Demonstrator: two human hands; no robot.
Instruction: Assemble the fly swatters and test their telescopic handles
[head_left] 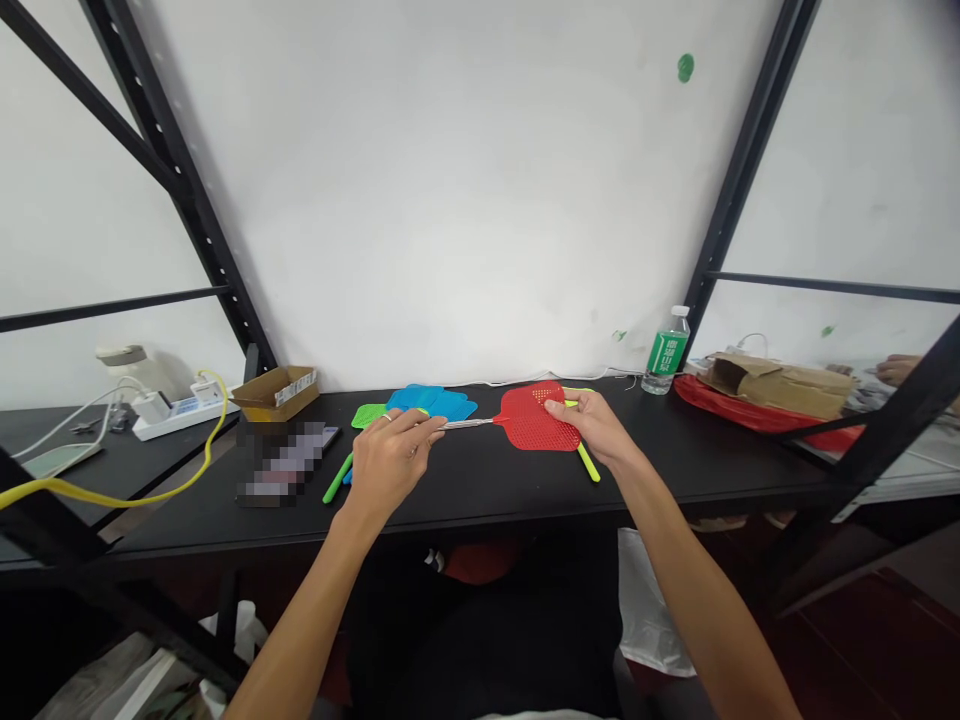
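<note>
The left hand (394, 465) grips a red fly swatter (534, 415) by its metal handle (466, 424), while the right hand (589, 425) pinches the mesh head. A blue swatter (431, 402) and a green swatter (367, 415) lie farther along the black table (480, 480).

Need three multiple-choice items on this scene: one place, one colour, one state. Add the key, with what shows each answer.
1. Where does the green-labelled water bottle stand?
A. On the floor
B. On the black table, at the back near the wall
C. Inside the cardboard box

2. What colour is the swatter head in the right hand?
A. Blue
B. Green
C. Red

3. What is the left hand doing?
A. Gripping a metal shaft
B. Lying flat and empty on the table
C. Holding the water bottle

1: B, the bottle's base sits on the tabletop, right of the hands.
2: C, the perforated plastic shows red around the fingers.
3: A, the fingers close on the shaft that runs to the red head.
</note>
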